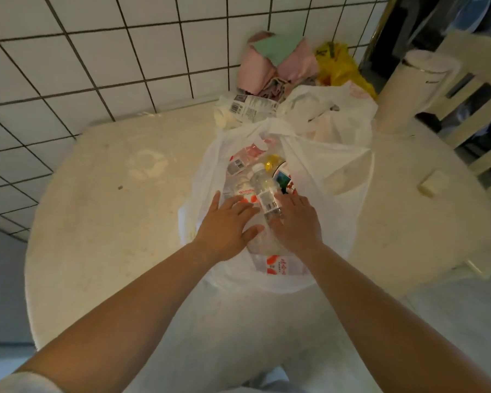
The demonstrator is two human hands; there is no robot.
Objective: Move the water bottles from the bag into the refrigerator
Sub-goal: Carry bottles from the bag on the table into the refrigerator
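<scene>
At frame centre, inside bag [338, 177]: left hand [224, 225] flat, right hand [294, 219] seemingly curling round bottle [264, 191], readying lift-out.

bag [338, 171] thin white plastic, crinkled, half see-through. bottles [262, 188] clear glossy plastic, paper labels. surface [111, 194] matt cream, scuffed and stained. wall [82, 52] glossy white tile, dark grout. pink cloth [255, 69] soft, matt. yellow bag [340, 66] shiny plastic.

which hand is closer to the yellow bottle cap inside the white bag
Right. The right hand lies just below the yellow cap, fingers beside the clear bottle under it. The left hand sits further left, over the red-labelled bottles.
</scene>
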